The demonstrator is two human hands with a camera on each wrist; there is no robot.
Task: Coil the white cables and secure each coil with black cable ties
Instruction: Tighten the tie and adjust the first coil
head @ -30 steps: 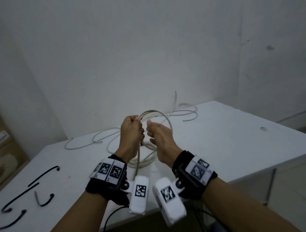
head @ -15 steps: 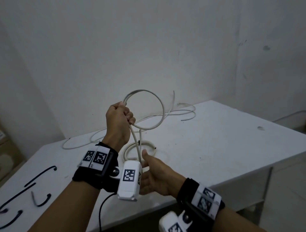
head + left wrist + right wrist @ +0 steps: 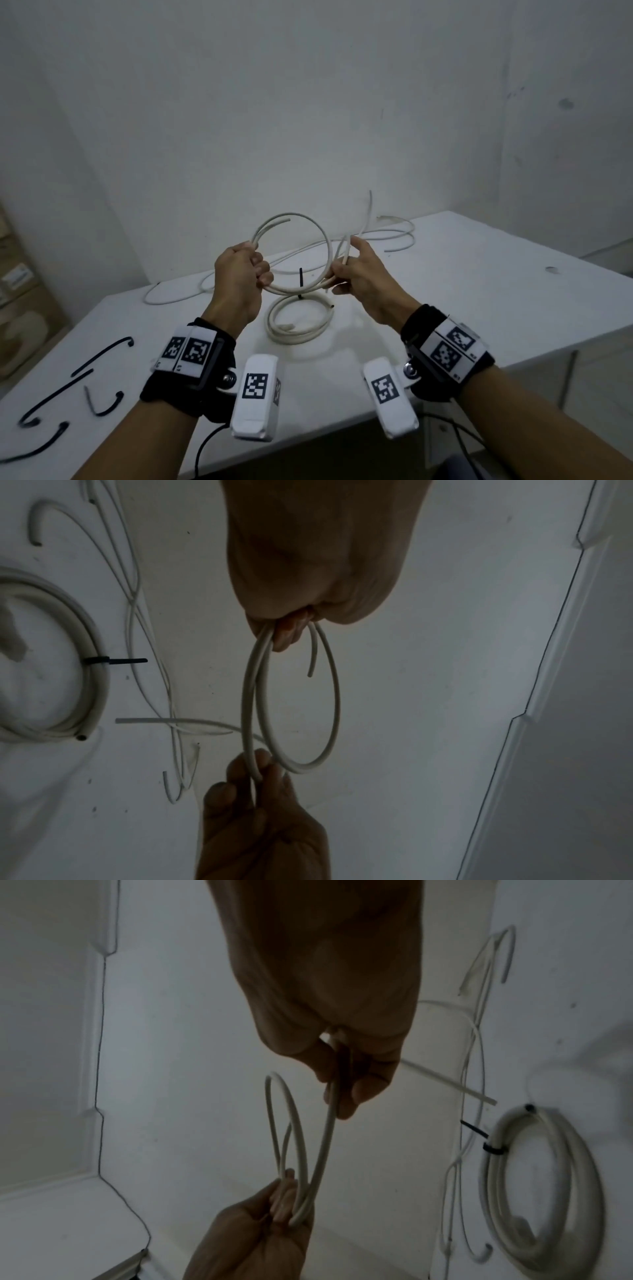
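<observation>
- Left hand (image 3: 239, 274) is fisted round one side of the coil (image 3: 301, 253), held up over the tabletop (image 3: 479, 291); right hand (image 3: 363, 277) pinches the opposite side, fingers curled on the cable.
- About two loops are formed; one short end (image 3: 311, 661) pokes free inside the ring near the left fist, the other (image 3: 448, 1083) juts out past the right fingers.
- To do this well, I'd judge: match each new loop to the ring already there, and stack it flat against the others in the left fist.
- Feed with the right, never letting the left slacken; this stiff cable looks ready to spring open.
- Tuck both ends along the bundle before tying.
- A tied coil (image 3: 298, 322) lies on the tabletop below the hands, its tie (image 3: 301, 277) sticking up.
- Spare ties (image 3: 68, 387) wait at the near left; loose cable (image 3: 394, 236) lies at the back.
</observation>
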